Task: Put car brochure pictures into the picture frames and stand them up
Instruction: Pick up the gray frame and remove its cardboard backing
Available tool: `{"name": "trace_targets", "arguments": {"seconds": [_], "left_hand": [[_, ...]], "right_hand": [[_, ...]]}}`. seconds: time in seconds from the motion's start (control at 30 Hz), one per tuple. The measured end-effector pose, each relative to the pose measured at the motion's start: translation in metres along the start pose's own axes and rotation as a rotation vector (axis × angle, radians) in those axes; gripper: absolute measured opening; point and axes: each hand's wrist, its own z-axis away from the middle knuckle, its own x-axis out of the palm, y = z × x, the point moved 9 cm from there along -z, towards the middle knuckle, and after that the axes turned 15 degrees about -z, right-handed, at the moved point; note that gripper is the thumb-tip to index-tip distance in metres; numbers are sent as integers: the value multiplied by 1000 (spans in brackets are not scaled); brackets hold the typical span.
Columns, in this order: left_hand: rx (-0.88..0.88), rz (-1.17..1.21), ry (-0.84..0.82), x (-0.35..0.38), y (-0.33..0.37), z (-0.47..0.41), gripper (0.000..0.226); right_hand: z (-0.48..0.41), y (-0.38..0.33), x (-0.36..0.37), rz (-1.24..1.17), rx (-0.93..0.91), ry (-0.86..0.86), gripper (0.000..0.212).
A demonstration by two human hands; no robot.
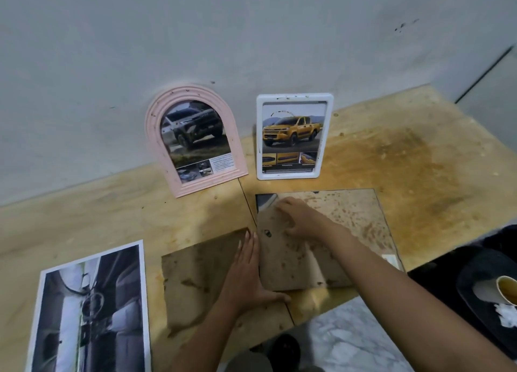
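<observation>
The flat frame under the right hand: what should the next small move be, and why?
Probably the right hand should lift the backing board off the flat frame: its fingers sit at the board's far corner, the left hand lies flat beside its edge, and the loose picture lies outside it.
</observation>
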Motion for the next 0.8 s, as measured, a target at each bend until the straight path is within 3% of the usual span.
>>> {"name": "trace_targets", "arguments": {"seconds": [0.17, 0.27, 0.37, 0.5, 0.67, 0.8], "left_hand": [[30, -47, 42, -1, -4, -2, 139], [25, -50, 71, -3, -3, -3, 137], [5, -52, 75, -2, -3, -2, 136], [-6, -55, 66, -2, -5, -4, 135], [-13, -46, 49, -1, -4, -6, 137], [-24, -49, 66, -5, -6, -5, 139]], "right_hand": [[-17, -20, 16, 308, -50, -129, 77], [-26, -22, 22, 401, -57, -163, 91], [-35, -27, 26, 462, -105, -165, 91], [-44, -35, 21, 438, -122, -115, 71], [-47, -34, 21, 291, -45, -164, 85], [-46, -34, 20, 128, -42, -176, 64]]}}
